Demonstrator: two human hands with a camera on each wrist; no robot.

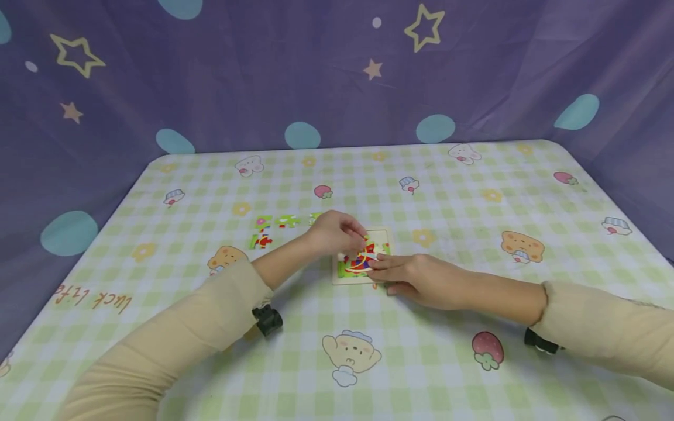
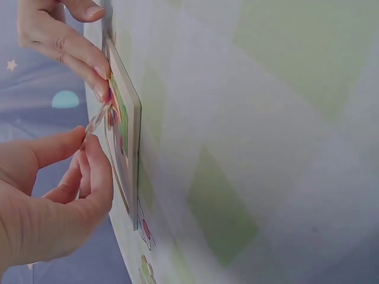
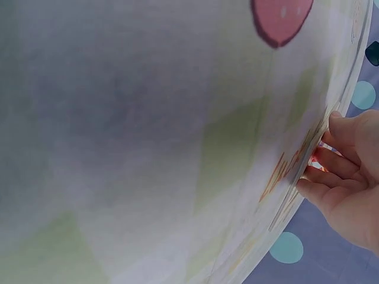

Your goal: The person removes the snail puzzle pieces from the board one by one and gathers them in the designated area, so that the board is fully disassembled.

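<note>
A small square jigsaw puzzle in a pale wooden frame lies on the table, its picture in red, green and yellow. Over its left part, my left hand pinches a thin puzzle piece between thumb and fingertips. In the left wrist view that piece is tilted, its far edge right at the puzzle's surface. My right hand rests its extended fingers on the right side of the puzzle, covering part of the picture. The right wrist view shows those fingertips at the frame's edge.
Loose puzzle pieces lie left of the frame, among them a green one and a red and green one. A checked cloth with printed cartoons covers the table. Behind it hangs a purple curtain.
</note>
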